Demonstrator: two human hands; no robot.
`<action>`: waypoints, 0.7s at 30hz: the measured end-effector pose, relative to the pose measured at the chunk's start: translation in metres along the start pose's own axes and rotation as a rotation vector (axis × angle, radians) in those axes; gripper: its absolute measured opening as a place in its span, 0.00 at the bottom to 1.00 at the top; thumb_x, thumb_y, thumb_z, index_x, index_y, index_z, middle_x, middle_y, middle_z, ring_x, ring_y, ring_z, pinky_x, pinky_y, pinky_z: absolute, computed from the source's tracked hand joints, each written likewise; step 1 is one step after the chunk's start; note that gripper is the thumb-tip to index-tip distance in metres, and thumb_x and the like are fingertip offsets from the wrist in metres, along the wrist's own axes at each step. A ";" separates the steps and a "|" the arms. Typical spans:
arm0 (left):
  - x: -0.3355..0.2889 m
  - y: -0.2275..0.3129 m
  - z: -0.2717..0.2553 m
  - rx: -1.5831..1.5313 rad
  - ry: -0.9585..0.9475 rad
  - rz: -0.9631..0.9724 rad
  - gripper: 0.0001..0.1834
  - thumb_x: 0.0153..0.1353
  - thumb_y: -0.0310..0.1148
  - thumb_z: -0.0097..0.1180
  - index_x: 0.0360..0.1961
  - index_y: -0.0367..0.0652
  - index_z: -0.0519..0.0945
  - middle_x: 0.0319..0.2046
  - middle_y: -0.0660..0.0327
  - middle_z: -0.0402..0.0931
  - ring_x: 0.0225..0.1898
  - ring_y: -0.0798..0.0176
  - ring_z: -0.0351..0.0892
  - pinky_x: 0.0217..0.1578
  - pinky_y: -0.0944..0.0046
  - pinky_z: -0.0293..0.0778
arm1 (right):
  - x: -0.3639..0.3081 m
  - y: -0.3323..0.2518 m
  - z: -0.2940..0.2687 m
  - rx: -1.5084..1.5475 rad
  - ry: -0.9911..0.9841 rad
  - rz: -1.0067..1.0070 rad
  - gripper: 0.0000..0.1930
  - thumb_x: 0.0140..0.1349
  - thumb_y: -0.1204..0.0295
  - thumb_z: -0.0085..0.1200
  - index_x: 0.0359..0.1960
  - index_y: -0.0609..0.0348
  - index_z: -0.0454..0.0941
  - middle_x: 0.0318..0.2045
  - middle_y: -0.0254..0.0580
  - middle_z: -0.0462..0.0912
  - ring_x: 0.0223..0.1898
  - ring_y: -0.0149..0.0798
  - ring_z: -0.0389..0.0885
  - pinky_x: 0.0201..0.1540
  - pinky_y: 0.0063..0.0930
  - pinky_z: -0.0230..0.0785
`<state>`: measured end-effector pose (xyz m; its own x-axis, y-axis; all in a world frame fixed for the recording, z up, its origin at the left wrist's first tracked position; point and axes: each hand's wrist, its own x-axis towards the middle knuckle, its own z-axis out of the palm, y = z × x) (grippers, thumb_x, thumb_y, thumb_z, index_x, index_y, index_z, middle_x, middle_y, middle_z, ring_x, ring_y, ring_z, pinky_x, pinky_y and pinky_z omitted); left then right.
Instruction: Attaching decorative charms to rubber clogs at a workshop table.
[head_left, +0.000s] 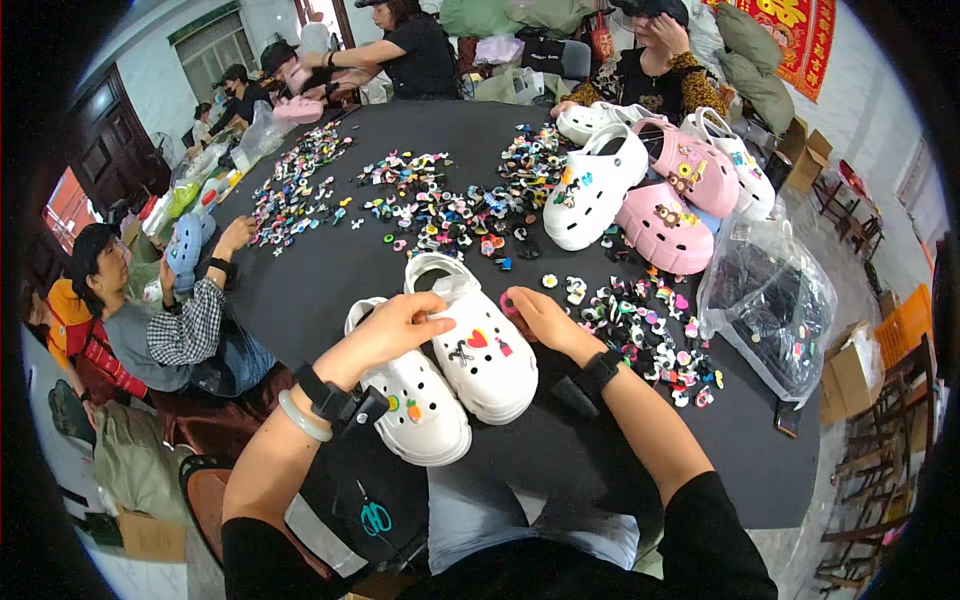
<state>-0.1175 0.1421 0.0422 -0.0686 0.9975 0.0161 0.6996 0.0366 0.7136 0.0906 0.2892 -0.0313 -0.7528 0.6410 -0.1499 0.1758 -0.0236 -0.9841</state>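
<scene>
Two white clogs stand side by side in front of me on the black tabletop. The right clog [487, 375] carries a red heart charm [477, 339] and a few other charms on its top; the left clog [425, 420] has a small carrot-like charm [414, 411] and a round one. My left hand [405, 322] reaches over the left clog, its thumb and fingers closed on the right clog's rim near the opening. Beside that same clog, my right hand [545, 318] pinches a small pink-red shoe charm [509, 304] between thumb and fingers.
Loose charms [645, 330] lie in piles on the right and across the middle. Finished-looking white and pink clogs [665, 228] are stacked at the right, by a clear plastic bag [765, 310]. Teal-handled scissors [375, 517] lie near my lap. Co-workers sit round the table.
</scene>
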 end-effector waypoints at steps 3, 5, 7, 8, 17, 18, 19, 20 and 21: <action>-0.004 0.005 -0.003 0.035 -0.034 -0.040 0.17 0.58 0.38 0.62 0.45 0.39 0.79 0.24 0.64 0.74 0.26 0.72 0.68 0.28 0.70 0.66 | -0.003 -0.002 -0.009 -0.136 0.077 -0.241 0.15 0.70 0.63 0.42 0.37 0.61 0.77 0.19 0.36 0.75 0.19 0.30 0.72 0.23 0.25 0.65; -0.009 0.008 -0.006 -0.092 -0.025 0.043 0.18 0.59 0.33 0.61 0.50 0.43 0.78 0.29 0.64 0.76 0.31 0.72 0.72 0.33 0.69 0.69 | -0.007 -0.005 -0.017 -0.329 0.247 -0.433 0.12 0.68 0.67 0.46 0.35 0.64 0.77 0.20 0.44 0.79 0.22 0.38 0.79 0.27 0.30 0.70; -0.017 0.012 -0.011 -0.131 -0.042 0.045 0.19 0.59 0.31 0.60 0.53 0.44 0.77 0.31 0.64 0.77 0.33 0.72 0.73 0.36 0.69 0.70 | -0.012 -0.006 -0.029 -0.456 0.319 -0.375 0.09 0.65 0.70 0.49 0.35 0.64 0.77 0.22 0.49 0.80 0.26 0.44 0.82 0.30 0.34 0.72; -0.022 0.013 -0.013 -0.170 -0.055 0.062 0.21 0.59 0.29 0.59 0.55 0.45 0.76 0.33 0.64 0.77 0.36 0.72 0.74 0.38 0.69 0.71 | -0.015 -0.005 -0.033 -0.505 0.356 -0.392 0.09 0.64 0.70 0.50 0.35 0.64 0.77 0.23 0.50 0.81 0.27 0.47 0.82 0.31 0.37 0.72; -0.065 -0.001 -0.031 -0.195 0.216 0.038 0.18 0.60 0.26 0.57 0.52 0.39 0.73 0.41 0.61 0.76 0.43 0.68 0.75 0.45 0.69 0.70 | -0.015 0.012 -0.043 -0.806 0.311 -0.422 0.09 0.63 0.72 0.48 0.36 0.62 0.79 0.33 0.54 0.81 0.37 0.56 0.80 0.39 0.47 0.71; -0.069 -0.004 -0.033 -0.202 0.204 0.032 0.18 0.60 0.26 0.57 0.52 0.39 0.73 0.41 0.61 0.76 0.43 0.68 0.75 0.45 0.69 0.70 | -0.017 0.006 -0.041 -0.793 0.297 -0.457 0.09 0.63 0.72 0.48 0.36 0.62 0.79 0.33 0.54 0.81 0.37 0.56 0.80 0.39 0.47 0.71; -0.072 -0.008 -0.034 -0.185 0.183 -0.072 0.15 0.61 0.27 0.57 0.49 0.39 0.74 0.40 0.61 0.76 0.42 0.68 0.75 0.45 0.68 0.70 | -0.020 -0.001 -0.036 -0.817 0.414 -0.496 0.09 0.64 0.70 0.48 0.37 0.61 0.79 0.33 0.52 0.81 0.36 0.54 0.80 0.39 0.46 0.72; -0.074 -0.010 -0.034 -0.155 0.162 -0.229 0.12 0.61 0.28 0.57 0.45 0.38 0.74 0.39 0.61 0.75 0.42 0.67 0.75 0.44 0.68 0.71 | -0.024 -0.010 -0.029 -0.852 0.513 -0.446 0.10 0.64 0.68 0.49 0.38 0.59 0.78 0.33 0.50 0.82 0.35 0.53 0.81 0.38 0.45 0.72; -0.076 -0.012 -0.033 -0.134 0.143 -0.195 0.10 0.64 0.32 0.55 0.42 0.37 0.74 0.37 0.61 0.75 0.41 0.67 0.74 0.43 0.67 0.70 | -0.030 -0.021 -0.025 -0.843 0.524 -0.537 0.10 0.64 0.68 0.49 0.38 0.59 0.78 0.33 0.50 0.82 0.35 0.53 0.81 0.38 0.45 0.72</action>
<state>-0.1443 0.0641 0.0552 -0.2994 0.9533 -0.0385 0.5637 0.2094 0.7990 0.1258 0.2900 -0.0038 -0.5353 0.6600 0.5271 0.4312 0.7502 -0.5014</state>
